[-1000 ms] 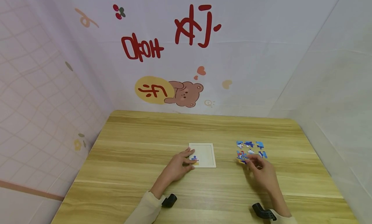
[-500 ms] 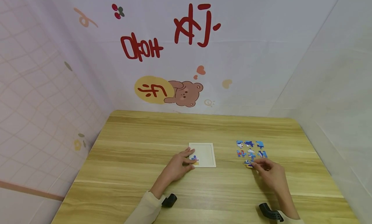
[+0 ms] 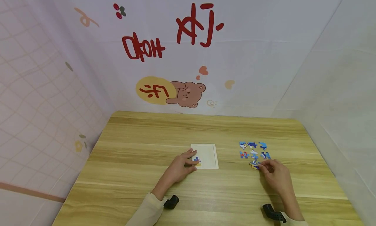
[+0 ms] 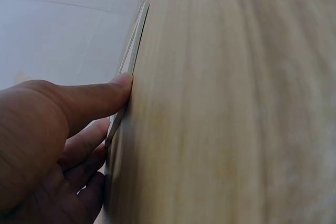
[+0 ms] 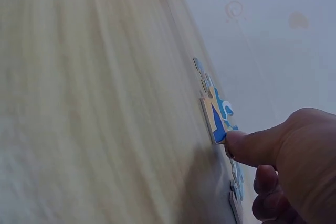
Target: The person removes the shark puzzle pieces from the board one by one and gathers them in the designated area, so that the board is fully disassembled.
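The left hand (image 3: 180, 167) lies flat on the near left corner of the white puzzle tray (image 3: 209, 152), fingers extended and relaxed, thumb against its edge in the left wrist view. The hold appears meant to pin the tray so it does not slide on the wooden counter (image 3: 141, 173). One placed piece (image 3: 196, 160) sits in the tray's near left corner, beside those fingertips.

Well to the right, the loose pieces (image 3: 253, 149) lie spread in rows, face up and apart from one another, presumably so each can be read and taken singly. The right hand (image 3: 274, 173) is at the near edge of that group. Its fingers pinch one blue and yellow piece (image 5: 214, 117), tilted up off the counter on its edge.
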Demonstrator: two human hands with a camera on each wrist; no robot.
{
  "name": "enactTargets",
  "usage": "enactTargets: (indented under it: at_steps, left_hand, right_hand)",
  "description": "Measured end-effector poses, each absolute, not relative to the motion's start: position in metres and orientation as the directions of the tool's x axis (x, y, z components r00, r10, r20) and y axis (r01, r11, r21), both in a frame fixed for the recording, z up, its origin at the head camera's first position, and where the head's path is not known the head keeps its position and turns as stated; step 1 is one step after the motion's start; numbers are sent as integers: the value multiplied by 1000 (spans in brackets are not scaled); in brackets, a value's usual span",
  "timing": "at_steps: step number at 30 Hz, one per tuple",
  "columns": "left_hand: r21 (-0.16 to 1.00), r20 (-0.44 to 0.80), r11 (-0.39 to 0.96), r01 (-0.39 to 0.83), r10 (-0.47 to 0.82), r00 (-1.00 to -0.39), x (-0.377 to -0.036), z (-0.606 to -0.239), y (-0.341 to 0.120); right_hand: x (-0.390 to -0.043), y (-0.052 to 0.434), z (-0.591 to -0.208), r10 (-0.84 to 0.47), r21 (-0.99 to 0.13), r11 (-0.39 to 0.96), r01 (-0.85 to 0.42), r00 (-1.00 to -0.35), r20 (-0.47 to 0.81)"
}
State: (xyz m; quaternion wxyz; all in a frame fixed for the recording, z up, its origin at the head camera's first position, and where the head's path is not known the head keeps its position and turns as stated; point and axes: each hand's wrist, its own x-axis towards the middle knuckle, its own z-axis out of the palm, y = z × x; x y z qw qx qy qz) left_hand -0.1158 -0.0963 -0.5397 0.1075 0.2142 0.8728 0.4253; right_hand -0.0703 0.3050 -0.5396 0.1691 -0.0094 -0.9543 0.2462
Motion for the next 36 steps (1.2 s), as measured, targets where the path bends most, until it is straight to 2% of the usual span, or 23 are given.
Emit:
enactTargets:
  at_steps: [19,31,36]
  left_hand:
    - [791,-18,551,267,458,-889,-116,-540,-96]
    - [791,-9,547,273,457,-890,-116,-540,-96]
    - [789,-5,547,279,460,-888,-116,-540,-97]
  right_hand:
    - [-76,320,-537,-29,-409,903,-132,-968,248]
    - [-79,320,-535,-29,-399,910,-110,-979,204]
    - [-78,316,-532,-29,-410,903,-126,-972,235]
